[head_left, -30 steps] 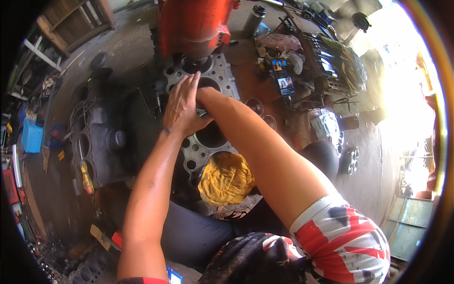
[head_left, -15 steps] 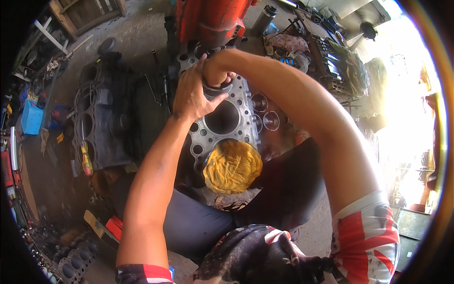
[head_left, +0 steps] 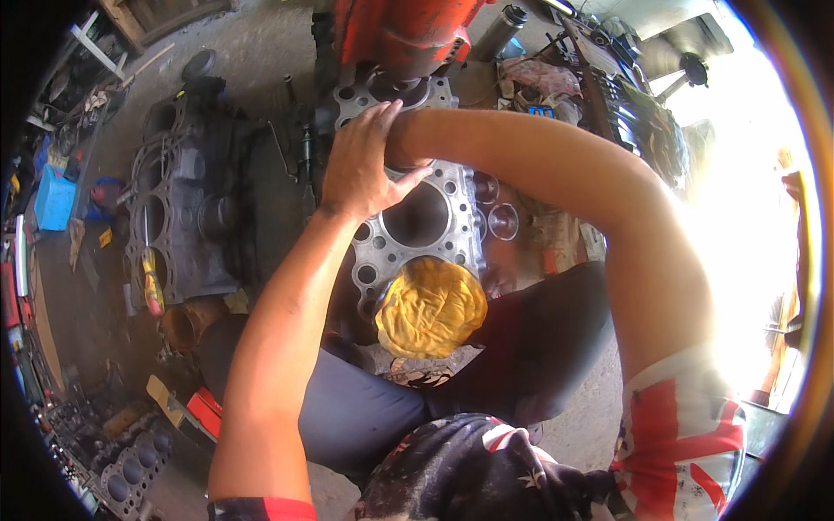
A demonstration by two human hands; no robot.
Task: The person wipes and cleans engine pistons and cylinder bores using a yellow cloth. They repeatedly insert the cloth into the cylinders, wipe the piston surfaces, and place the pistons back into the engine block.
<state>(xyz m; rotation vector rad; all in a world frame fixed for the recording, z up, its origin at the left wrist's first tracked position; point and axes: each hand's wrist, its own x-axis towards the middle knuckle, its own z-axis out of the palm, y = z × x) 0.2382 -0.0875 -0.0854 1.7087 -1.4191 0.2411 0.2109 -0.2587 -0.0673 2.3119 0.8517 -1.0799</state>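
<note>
The engine block [head_left: 417, 230], grey metal with large round bores and small bolt holes, sits on the floor in front of our knees, below a red machine part [head_left: 404, 30]. Our left hand [head_left: 360, 165] lies flat on its top face, fingers [head_left: 387, 117] together and stretched out, thumb spread toward the open bore. Our right hand is hidden behind the left one where the right forearm crosses over the block, so we cannot tell how its fingers stand. A yellow cloth [head_left: 432, 306] is stuffed into the nearest bore, touching the block's lower end. To the left, apart from the block, lies a dark cylinder head [head_left: 187, 217] with a yellow-handled screwdriver [head_left: 152, 282] on it. A blue box [head_left: 54, 198] stands further left.
</note>
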